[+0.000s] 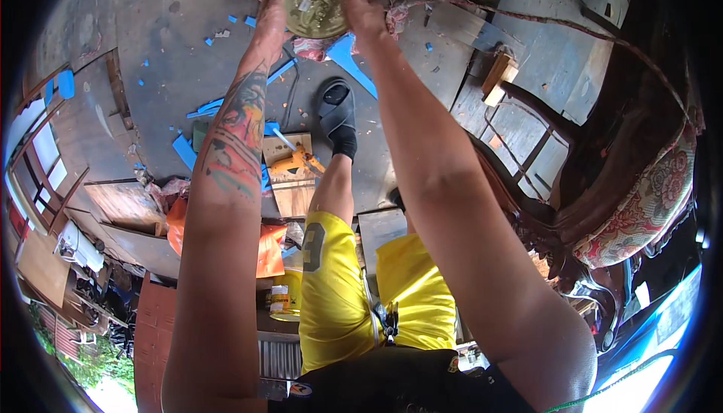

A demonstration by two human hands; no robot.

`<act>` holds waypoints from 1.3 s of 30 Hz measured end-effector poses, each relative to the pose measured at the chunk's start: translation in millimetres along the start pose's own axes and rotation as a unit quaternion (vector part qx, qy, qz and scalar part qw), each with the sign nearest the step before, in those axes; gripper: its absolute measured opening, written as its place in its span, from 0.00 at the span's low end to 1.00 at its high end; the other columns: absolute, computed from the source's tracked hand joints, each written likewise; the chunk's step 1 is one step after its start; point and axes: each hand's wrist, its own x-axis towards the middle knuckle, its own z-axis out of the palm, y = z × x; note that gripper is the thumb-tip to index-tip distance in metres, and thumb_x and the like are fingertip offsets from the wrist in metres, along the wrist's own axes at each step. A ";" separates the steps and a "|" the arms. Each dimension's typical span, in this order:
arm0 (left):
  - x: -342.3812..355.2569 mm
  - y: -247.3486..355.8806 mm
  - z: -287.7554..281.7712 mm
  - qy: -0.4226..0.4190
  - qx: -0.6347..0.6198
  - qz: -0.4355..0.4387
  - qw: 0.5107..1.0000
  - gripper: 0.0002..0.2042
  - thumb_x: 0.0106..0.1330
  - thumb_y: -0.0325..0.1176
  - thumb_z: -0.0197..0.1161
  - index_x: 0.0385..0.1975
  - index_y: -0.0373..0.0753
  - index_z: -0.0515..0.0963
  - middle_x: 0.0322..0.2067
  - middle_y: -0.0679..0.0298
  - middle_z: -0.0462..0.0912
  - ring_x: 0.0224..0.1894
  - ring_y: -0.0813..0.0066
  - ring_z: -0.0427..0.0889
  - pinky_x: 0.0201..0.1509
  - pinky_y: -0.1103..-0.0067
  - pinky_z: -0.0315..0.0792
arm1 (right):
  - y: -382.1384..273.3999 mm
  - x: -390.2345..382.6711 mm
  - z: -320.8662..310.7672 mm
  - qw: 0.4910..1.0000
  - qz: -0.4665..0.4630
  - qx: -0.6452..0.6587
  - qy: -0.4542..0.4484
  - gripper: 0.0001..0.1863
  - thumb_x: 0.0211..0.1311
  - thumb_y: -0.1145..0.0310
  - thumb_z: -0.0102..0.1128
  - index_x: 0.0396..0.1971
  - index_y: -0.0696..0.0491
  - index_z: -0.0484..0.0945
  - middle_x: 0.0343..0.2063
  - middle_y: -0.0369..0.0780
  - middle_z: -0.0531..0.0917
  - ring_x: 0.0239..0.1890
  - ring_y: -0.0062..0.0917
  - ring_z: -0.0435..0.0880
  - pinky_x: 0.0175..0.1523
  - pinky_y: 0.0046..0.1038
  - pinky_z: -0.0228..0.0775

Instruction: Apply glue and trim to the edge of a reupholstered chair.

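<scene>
Stretched out in front of me at the top of the head view, both arms hold a round, translucent, yellowish-green container (316, 31). Small pale and shiny bits lie inside it, too small to name. My left hand (273, 23) grips its left side and my right hand (363, 18) grips its right side, fingers partly hidden behind the wall. Just below the container, a blue angular piece (350, 64) lies on the floor beside crumpled pinkish material (307, 49).
Blue scraps litter the grey board floor (173, 104). Near my sandalled foot (337, 108) lies a wooden board (290, 196) with a yellow-orange tool (298, 163). A carved dark chair with a floral seat (640, 210) stands right. Lower left are orange material (271, 251) and a yellow bucket (286, 292).
</scene>
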 end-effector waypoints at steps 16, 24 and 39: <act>-349.1 -103.6 84.8 0.257 -0.153 0.117 0.947 0.32 0.78 0.58 0.55 0.65 0.36 0.59 0.64 0.51 0.67 0.65 0.60 0.71 0.67 0.58 0.70 | 1.6 -344.3 -87.3 0.968 -0.151 -0.199 0.006 0.43 0.67 0.53 0.70 0.70 0.64 0.60 0.63 0.56 0.71 0.68 0.44 0.70 0.71 0.40 0.64; -418.6 -240.4 200.9 0.197 0.125 0.075 0.969 0.36 0.73 0.47 0.66 0.68 0.27 0.59 0.60 0.44 0.65 0.66 0.49 0.67 0.72 0.59 0.60 | 85.6 -426.3 -259.1 0.995 0.060 0.046 0.062 0.32 0.73 0.61 0.67 0.67 0.58 0.63 0.55 0.41 0.81 0.58 0.24 0.78 0.64 0.28 0.69; -385.5 -481.3 298.3 0.086 0.204 -0.060 0.973 0.23 0.67 0.33 0.59 0.61 0.32 0.71 0.58 0.37 0.76 0.60 0.34 0.76 0.67 0.55 0.70 | 244.9 -389.4 -453.3 0.844 0.425 -0.329 0.002 0.51 0.66 0.20 0.40 0.75 0.44 0.64 0.67 0.50 0.73 0.70 0.45 0.72 0.68 0.50 0.65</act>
